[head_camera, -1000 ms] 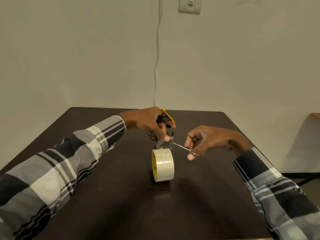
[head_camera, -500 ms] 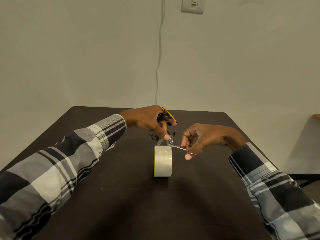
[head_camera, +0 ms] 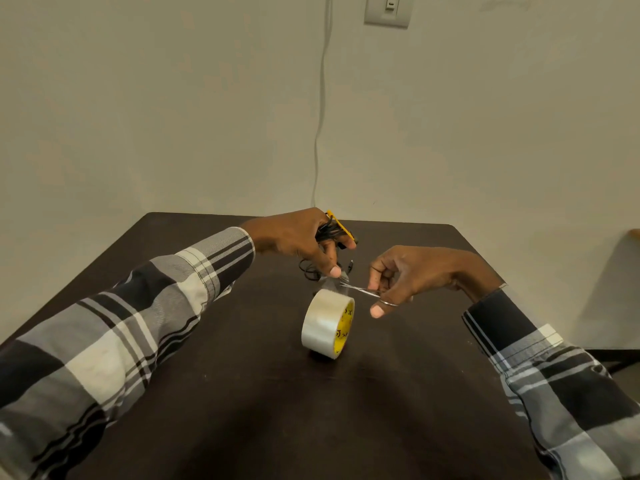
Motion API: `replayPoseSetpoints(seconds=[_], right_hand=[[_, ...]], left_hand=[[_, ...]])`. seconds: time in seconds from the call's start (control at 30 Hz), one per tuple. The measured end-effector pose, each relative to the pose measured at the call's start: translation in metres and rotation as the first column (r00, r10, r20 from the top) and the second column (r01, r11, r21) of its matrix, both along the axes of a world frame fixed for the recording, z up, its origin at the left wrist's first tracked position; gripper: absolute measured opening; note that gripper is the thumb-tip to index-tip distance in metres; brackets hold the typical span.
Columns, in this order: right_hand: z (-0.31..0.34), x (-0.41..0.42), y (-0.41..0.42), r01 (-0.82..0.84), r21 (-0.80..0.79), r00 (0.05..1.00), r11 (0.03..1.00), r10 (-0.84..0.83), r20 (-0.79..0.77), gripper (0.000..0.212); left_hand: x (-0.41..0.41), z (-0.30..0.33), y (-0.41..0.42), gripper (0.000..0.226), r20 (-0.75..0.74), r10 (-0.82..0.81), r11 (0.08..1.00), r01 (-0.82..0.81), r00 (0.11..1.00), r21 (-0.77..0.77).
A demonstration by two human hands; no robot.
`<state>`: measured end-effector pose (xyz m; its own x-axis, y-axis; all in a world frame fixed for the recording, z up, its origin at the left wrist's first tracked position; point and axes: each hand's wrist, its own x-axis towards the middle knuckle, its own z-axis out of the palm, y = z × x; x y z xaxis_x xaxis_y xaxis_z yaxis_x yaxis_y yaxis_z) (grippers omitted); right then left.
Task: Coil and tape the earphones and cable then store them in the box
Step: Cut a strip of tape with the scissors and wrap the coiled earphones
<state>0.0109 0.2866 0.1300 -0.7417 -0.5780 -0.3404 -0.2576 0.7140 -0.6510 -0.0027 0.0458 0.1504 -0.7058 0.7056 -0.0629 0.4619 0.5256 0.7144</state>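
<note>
We log: clear tape roll (head_camera: 327, 322) on edge mid dark wooden table (head_camera: 242, 410) | left hand (head_camera: 298, 239) behind it | right hand (head_camera: 407, 275) behind-right.

Dark brown bench (head_camera: 242, 410) fills lower half of frame, surface glossy, far edge running across centre. Plain off-white wall (head_camera: 138, 98) behind, taking up upper half. Pale switch plate (head_camera: 388, 10) at top edge, right of centre. Thin white wire (head_camera: 320, 109) hangs down wall from top, near centre, dropping behind bench's far edge. Small tan wooden corner (head_camera: 634, 233) at right edge, mid-height. Dark floor strip (head_camera: 616, 358) at lower right.
</note>
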Motion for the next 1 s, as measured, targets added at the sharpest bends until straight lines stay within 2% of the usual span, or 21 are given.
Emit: replayPoseSetpoints(seconds=[0.13,0.27,0.47,0.6,0.77,1.0], right_hand=[[0.003,0.005,-0.003,-0.004,0.049,1.000,0.999,0.005,-0.016,0.038],[0.005,0.008,-0.007,-0.002,0.068,0.999,0.998,0.005,-0.033,0.041],[0.008,0.010,-0.011,0.001,0.068,0.997,0.998,0.005,-0.074,0.042],[0.008,0.008,-0.012,-0.002,0.039,0.997,0.999,0.005,-0.074,0.038],[0.003,0.005,-0.012,0.016,-0.017,0.996,1.000,-0.018,-0.085,0.035],[-0.002,0.001,-0.010,0.017,-0.103,0.994,0.995,-0.029,-0.110,0.027]], left_hand=[[0.001,-0.001,0.003,0.038,-0.010,-0.010,1.000,0.010,1.000,-0.014],[-0.002,-0.005,0.003,0.020,-0.018,0.028,1.000,-0.028,0.999,0.011],[-0.001,-0.004,0.006,0.044,0.002,0.048,0.998,-0.048,0.999,0.028],[-0.002,-0.004,0.004,0.032,-0.010,0.037,0.999,-0.037,0.999,0.037],[-0.004,-0.007,0.005,0.045,-0.007,0.039,0.999,-0.039,0.999,0.031],[-0.007,-0.009,0.000,0.029,-0.017,0.035,0.998,-0.034,0.999,0.055]])
